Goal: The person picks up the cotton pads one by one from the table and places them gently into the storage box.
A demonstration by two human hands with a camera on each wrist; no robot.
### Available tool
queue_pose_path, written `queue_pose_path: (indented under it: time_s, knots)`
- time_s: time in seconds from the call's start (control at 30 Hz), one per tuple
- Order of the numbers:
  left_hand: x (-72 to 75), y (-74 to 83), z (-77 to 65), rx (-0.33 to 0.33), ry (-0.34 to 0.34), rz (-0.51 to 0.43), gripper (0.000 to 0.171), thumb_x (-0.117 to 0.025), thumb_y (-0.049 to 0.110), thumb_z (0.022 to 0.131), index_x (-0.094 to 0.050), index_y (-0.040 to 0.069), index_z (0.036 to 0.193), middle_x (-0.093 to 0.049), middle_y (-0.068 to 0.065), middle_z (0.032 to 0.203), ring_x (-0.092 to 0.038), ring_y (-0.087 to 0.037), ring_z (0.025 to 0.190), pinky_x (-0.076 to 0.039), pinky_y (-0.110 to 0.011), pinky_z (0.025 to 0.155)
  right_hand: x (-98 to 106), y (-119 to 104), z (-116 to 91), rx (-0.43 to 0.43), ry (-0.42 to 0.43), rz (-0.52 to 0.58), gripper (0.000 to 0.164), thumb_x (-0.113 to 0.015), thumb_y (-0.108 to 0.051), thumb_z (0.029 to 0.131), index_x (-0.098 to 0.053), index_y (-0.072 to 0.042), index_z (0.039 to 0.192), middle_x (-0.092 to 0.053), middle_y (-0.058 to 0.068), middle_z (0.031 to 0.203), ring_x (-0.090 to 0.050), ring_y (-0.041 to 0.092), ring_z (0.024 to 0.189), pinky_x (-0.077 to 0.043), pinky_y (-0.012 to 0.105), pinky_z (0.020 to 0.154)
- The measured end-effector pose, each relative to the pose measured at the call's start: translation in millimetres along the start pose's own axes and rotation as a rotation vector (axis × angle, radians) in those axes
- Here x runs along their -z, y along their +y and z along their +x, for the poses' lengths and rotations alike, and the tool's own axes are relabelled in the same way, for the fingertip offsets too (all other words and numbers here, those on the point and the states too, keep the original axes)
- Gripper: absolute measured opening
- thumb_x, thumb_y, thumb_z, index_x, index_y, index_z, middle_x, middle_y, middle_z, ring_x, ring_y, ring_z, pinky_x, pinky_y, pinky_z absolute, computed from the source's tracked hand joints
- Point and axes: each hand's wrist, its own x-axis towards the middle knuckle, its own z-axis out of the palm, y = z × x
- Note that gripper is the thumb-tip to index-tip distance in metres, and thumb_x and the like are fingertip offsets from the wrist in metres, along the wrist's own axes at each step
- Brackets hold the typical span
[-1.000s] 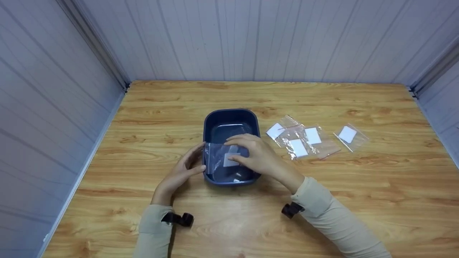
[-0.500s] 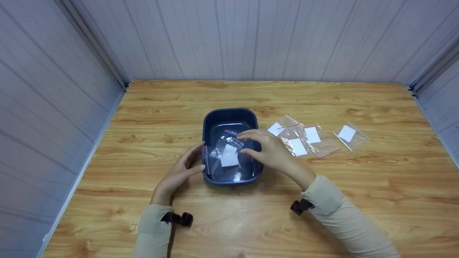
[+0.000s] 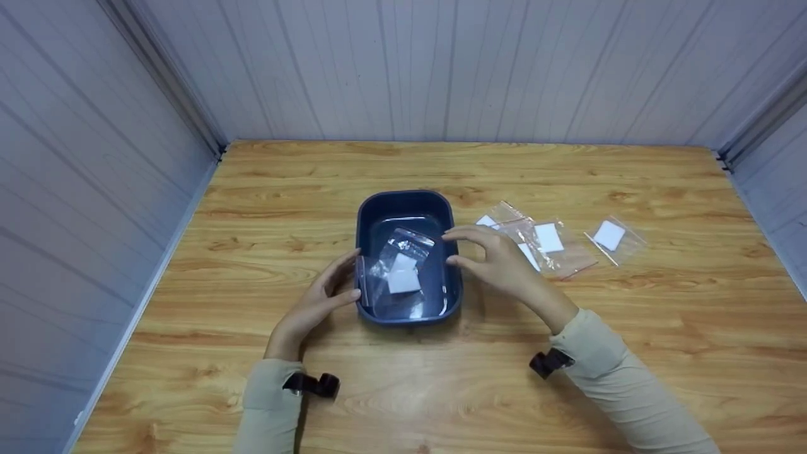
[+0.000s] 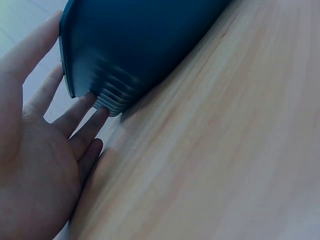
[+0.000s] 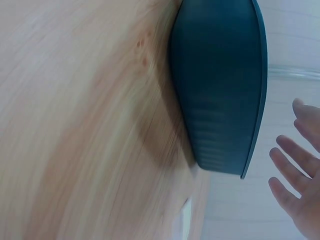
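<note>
A dark blue plastic basin (image 3: 406, 321) stands on the wooden table. In it lie two clear zip bags, each with a white square inside; one bag (image 3: 403, 281) overlaps the other bag (image 3: 411, 243). My left hand (image 3: 313, 309) rests at the basin's left side, thumb and fingertips on the rim, fingers straight in the left wrist view. Over the right rim hovers my right hand (image 3: 498, 260), fingers spread and nothing in them. The right wrist view shows that hand (image 5: 302, 170) apart from the basin wall (image 5: 215, 85).
To the right of the basin, several clear zip bags with white squares lie on the table: an overlapping group with one bag (image 3: 549, 238) in it, and a separate bag (image 3: 610, 235) farther right. Panel walls (image 3: 416, 69) stand behind and at both sides.
My right hand has let go of a bag, which now lies in the basin on another one. It has drawn back rightward to the rim. The left hand has stayed put.
</note>
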Motion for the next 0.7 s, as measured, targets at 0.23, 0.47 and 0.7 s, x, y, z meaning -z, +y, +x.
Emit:
queue_pose_path:
  time_s: [0.23,0.47,0.7]
  knots:
    - [-0.2,-0.1,-0.3,0.004,-0.001,0.002,0.069,-0.065,0.004,0.094,-0.033,0.010,0.154,-0.034,-0.012,0.157,-0.029,-0.025,0.144,-0.019,-0.041,0.120,10.2,11.9,-6.1,0.000,0.010,0.087,0.036,-0.077,-0.013,0.086,-0.070,-0.004,0.120,-0.069,0.006,0.121,-0.060,0.023,0.118,-0.044,0.037,0.106]
    - [-0.4,1.0,-0.2,0.016,-0.003,0.003,0.069,-0.065,0.006,0.094,-0.032,0.011,0.155,-0.034,-0.011,0.157,-0.029,-0.025,0.144,-0.020,-0.040,0.120,22.3,24.8,-13.0,-0.073,0.018,0.146,0.037,-0.077,-0.014,0.087,-0.069,-0.004,0.121,-0.069,0.006,0.121,-0.060,0.023,0.118,-0.045,0.046,0.103]
    - [-0.4,1.4,-0.1,0.022,0.004,0.006,0.068,-0.065,0.007,0.094,-0.034,0.012,0.154,-0.034,-0.009,0.157,-0.029,-0.024,0.144,-0.019,-0.040,0.120,37.7,21.0,-16.4,-0.195,0.011,0.154,0.035,-0.074,-0.006,0.089,-0.067,0.003,0.122,-0.066,0.018,0.123,-0.059,0.033,0.114,-0.046,0.051,0.099]
